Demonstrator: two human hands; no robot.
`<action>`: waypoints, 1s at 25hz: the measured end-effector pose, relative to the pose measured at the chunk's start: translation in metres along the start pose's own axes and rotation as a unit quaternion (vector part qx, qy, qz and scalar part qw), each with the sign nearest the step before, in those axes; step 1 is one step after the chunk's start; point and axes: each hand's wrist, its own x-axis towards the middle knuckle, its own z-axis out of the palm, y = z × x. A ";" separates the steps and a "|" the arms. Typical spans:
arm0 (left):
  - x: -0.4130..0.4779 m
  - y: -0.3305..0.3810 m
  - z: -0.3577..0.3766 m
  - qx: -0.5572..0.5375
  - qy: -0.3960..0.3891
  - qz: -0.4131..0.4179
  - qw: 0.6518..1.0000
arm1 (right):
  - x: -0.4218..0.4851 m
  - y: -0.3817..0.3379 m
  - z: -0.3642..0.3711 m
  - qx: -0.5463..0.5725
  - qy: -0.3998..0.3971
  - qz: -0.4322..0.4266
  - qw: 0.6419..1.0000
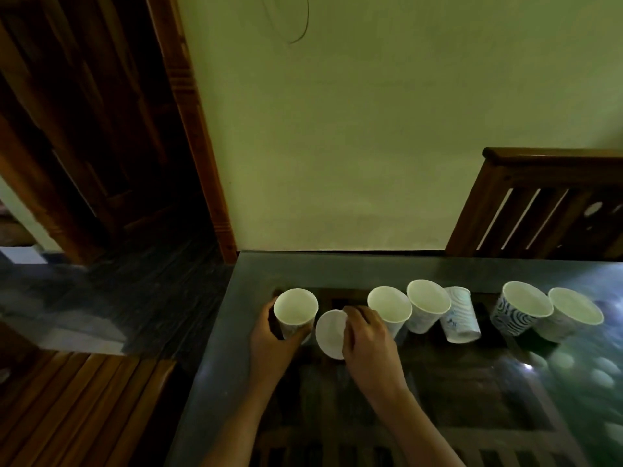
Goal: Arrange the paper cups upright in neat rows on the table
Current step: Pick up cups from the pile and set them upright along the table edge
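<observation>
7 paper cups (428, 301) form 1 row along the far side of the glass table (371, 267). The left hand (269, 338) grips the leftmost cup (295, 306). Just right of it, the right hand (371, 335) holds a tipped cup (332, 333).

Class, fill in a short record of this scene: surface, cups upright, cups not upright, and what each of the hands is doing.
Surface: glass-topped table
Upright: five cups, mouths up, in one row, including the leftmost cup
Not upright: patterned cup, mouth down within the row
Left hand: grips the leftmost cup
Right hand: holds a seventh cup, its base towards the camera
</observation>
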 end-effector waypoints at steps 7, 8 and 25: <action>-0.014 0.000 -0.012 -0.022 0.005 0.009 1.000 | 0.005 -0.003 -0.005 0.169 0.025 0.150 0.974; -0.016 -0.001 -0.012 -0.022 0.004 0.008 1.000 | 0.001 -0.003 -0.005 0.208 0.020 0.162 0.964; -0.077 0.019 -0.034 0.015 -0.003 -0.031 0.999 | -0.072 -0.007 -0.024 0.351 0.014 0.182 0.918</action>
